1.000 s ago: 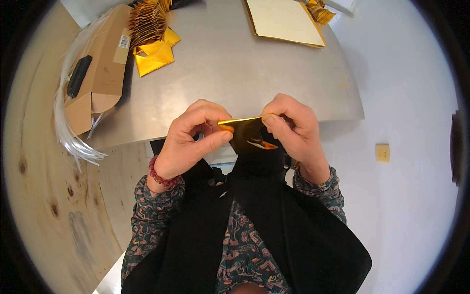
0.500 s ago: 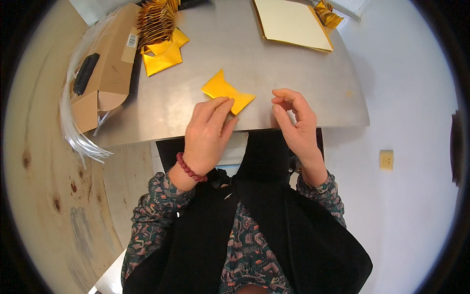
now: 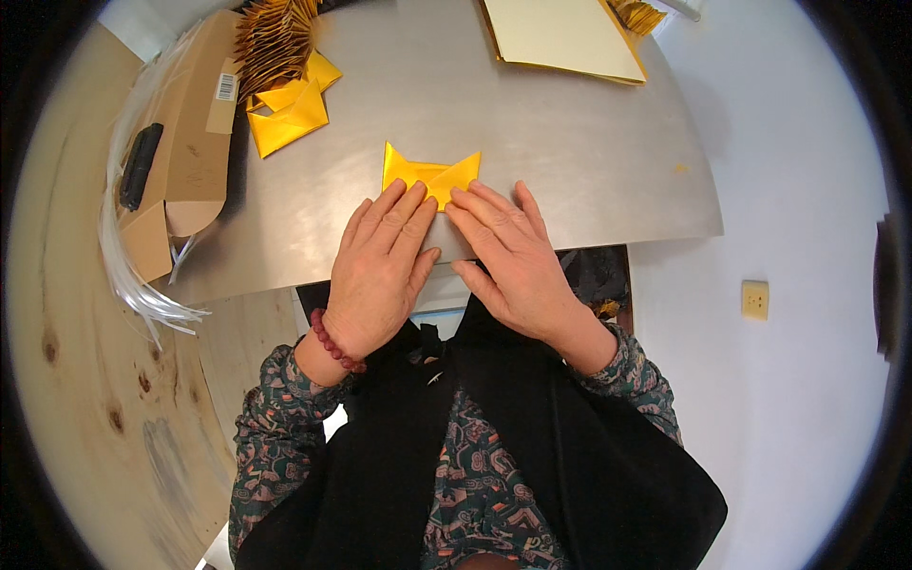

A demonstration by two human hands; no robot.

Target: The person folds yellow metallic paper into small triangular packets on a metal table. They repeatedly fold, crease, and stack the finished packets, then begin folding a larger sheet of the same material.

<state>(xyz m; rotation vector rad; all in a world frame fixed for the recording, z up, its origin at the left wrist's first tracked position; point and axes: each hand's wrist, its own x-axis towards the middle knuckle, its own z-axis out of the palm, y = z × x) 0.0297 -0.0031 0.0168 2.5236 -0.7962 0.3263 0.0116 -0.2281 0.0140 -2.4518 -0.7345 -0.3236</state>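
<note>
A folded piece of shiny gold paper (image 3: pixel 432 175) lies on the grey metal table near its front edge, two pointed corners facing away from me. My left hand (image 3: pixel 382 252) lies over its lower left part, fingers stretched out and pressing on it; a dark red bead bracelet rings the wrist. From the other side my right hand (image 3: pixel 508 247) rests flat with its extended fingertips on the paper's lower right. The fingers of both hands hide the near edge of the paper.
Several folded gold papers (image 3: pixel 293 116) lie at the far left, below a fanned stack of gold folds (image 3: pixel 275 46). Beside them stands a cardboard box (image 3: pixel 195 133) with a black marker-like object (image 3: pixel 142 167) and clear plastic strips (image 3: pixel 119 252). A cream-and-gold paper stack (image 3: pixel 565 38) lies at the back right.
My right hand has come down from the air onto the paper. The gold paper has turned so its points face away, and my left fingers now lie flat on it.
</note>
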